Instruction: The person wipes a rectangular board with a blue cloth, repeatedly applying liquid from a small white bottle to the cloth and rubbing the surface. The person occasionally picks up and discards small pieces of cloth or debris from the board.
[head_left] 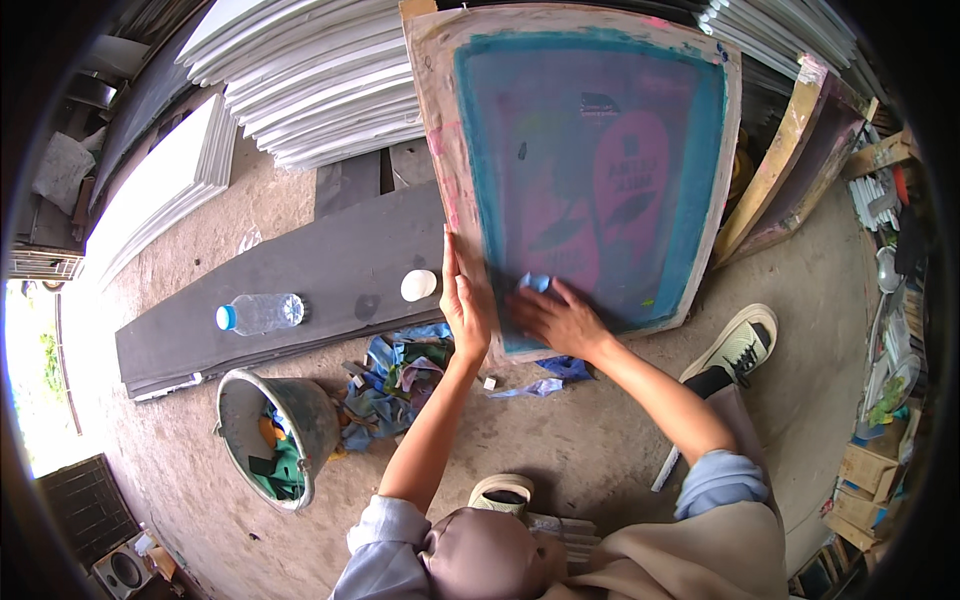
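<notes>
A large screen-printing frame leans upright in front of me, its mesh tinted purple and edged in teal, with faint pink shapes on it. My left hand rests against its lower left edge, fingers stretched upward along the wood. On the lower part of the mesh, my right hand presses a blue cloth, mostly hidden under slightly blurred fingers. Below the frame lie a blue rag and a pale violet scrap. A white container is just left of my left hand.
Dark boards carry a plastic bottle. A bucket with cloths stands beside a heap of rags. White sheets are stacked behind. Another wooden frame leans at the right. My shoe is near the frame's right corner.
</notes>
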